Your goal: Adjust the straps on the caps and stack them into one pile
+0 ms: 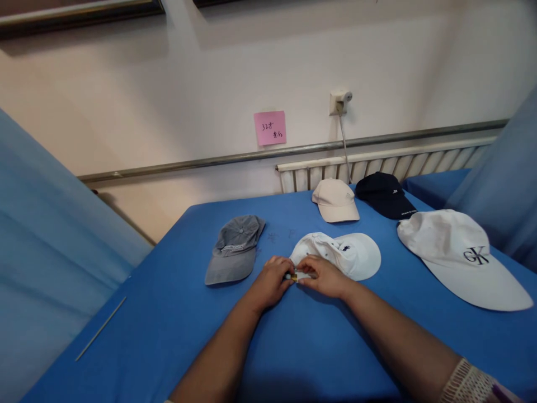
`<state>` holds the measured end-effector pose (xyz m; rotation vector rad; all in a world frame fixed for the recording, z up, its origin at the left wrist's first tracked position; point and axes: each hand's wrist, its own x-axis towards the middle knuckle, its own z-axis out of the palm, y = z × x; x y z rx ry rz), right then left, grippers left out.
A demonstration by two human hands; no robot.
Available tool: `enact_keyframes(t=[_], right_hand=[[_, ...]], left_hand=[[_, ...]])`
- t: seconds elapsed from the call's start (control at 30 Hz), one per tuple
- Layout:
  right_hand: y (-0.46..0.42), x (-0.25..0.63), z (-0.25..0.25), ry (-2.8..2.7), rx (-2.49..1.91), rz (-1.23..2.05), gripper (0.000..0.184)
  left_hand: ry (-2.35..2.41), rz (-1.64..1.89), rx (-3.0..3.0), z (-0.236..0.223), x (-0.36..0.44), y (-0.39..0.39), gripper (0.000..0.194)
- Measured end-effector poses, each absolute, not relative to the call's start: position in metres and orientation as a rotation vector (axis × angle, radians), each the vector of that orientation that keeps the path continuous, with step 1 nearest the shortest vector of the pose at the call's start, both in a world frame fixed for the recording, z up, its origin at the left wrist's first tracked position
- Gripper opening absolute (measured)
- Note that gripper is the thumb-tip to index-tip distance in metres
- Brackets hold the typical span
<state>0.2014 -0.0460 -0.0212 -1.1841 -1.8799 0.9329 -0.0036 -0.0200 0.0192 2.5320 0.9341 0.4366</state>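
A white cap point(363, 252) with a small dark logo lies on its side in front of me, its brim toward the right. At its near left edge, both my hands work on the back strap point(304, 275), where a small gold-coloured buckle point(294, 276) shows between them. The fingers of my left hand point(272, 280) are closed on the buckle end of the strap. My right hand point(325, 276) pinches the strap just right of the buckle. My fingers partly cover the strap, so how it runs through the buckle cannot be made out.
A grey cap point(235, 246) lies to the left. Further back are a cream cap point(334, 198) and a navy cap point(381, 193); a large white cap point(453, 240) sits right. A thin rod point(100, 329) rests on the blue-covered table point(168, 313). Blue curtains point(50, 224) hang at both sides.
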Motion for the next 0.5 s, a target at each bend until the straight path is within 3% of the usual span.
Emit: enact_keyframes(t=[0.13, 0.27, 0.37, 0.5], right_hand=[[-0.047, 0.205, -0.025, -1.888, -1.225, 0.861, 0.034], [-0.044, 0.208, -0.023, -1.774, -1.195, 1.096, 0.041], [-0.044, 0.206, -0.016, -1.811, -1.075, 1.141, 0.034], [-0.047, 0.198, -0.014, -1.831, -1.099, 1.033, 0.04]], left_hand=[[0.915, 0.377, 2.569, 0.016, 0.006, -0.026, 0.024], [0.904, 0.431, 2.458, 0.009, 0.009, -0.021, 0.013], [0.873, 0.544, 2.207, 0.003, 0.006, -0.013, 0.018], [0.883, 0.683, 1.695, 0.0, 0.002, -0.009, 0.033]])
